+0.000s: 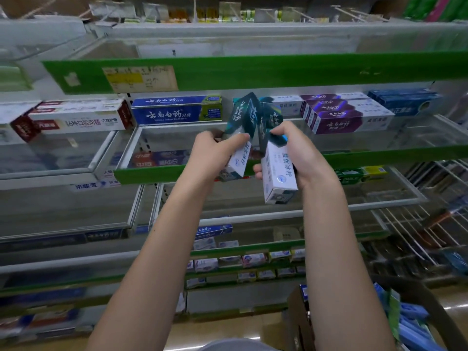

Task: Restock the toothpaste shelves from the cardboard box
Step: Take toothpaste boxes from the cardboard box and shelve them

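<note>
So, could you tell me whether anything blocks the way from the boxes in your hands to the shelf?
Nothing visible does: the teal-and-white boxes in both hands are right in front of the shelf's open space beside the purple boxes.

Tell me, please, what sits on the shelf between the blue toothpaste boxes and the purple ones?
In the head view, teal-and-white toothpaste boxes lie there, partly hidden by the matching boxes held up by the left hand and right hand. Blue boxes; purple boxes.

A blue toothpaste box (pixel 176 110) on the shelf reads "云南白药牙膏". A white and red box (pixel 81 117) left of it reads "16种口腔问题" and "六效护理".
</note>
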Demonstrator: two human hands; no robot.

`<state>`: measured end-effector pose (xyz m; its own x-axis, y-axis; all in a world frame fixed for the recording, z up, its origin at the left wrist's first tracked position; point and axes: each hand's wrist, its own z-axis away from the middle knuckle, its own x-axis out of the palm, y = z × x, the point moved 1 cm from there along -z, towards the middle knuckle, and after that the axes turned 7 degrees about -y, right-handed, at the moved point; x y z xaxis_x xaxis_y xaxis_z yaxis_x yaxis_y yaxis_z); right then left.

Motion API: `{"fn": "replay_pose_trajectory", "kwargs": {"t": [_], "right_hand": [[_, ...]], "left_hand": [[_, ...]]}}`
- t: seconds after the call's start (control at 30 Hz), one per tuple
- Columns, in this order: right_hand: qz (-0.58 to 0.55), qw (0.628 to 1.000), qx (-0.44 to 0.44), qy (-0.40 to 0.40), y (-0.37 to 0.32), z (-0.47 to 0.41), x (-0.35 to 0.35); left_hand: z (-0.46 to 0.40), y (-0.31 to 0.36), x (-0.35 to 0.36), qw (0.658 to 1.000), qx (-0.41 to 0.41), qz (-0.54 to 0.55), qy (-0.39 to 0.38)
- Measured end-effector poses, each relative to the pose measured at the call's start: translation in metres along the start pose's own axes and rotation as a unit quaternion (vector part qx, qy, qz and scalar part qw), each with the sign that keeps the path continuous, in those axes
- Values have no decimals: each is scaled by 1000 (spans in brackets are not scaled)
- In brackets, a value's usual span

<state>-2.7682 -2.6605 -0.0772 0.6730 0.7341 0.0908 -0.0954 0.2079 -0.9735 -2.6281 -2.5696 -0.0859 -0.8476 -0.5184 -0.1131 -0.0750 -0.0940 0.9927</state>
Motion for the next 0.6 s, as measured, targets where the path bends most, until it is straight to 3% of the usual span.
{"fn": "replay_pose_trajectory", "kwargs": {"t": [0.1, 0.27, 0.43, 0.6], "right_hand": [[2, 999, -6, 40, -6, -17, -1], [-3, 997, -11, 73, -12, -50, -1], [24, 991, 22, 130, -1, -75, 0], [-1, 986, -16, 166, 6, -89, -1]], "left_hand": [[-9, 5, -6, 1000, 5, -13, 3], [-40, 5, -14, 989, 16, -139, 43], [-67, 3, -15, 927, -26, -370, 59], [-77, -16, -10, 893, 11, -443, 75]]}}
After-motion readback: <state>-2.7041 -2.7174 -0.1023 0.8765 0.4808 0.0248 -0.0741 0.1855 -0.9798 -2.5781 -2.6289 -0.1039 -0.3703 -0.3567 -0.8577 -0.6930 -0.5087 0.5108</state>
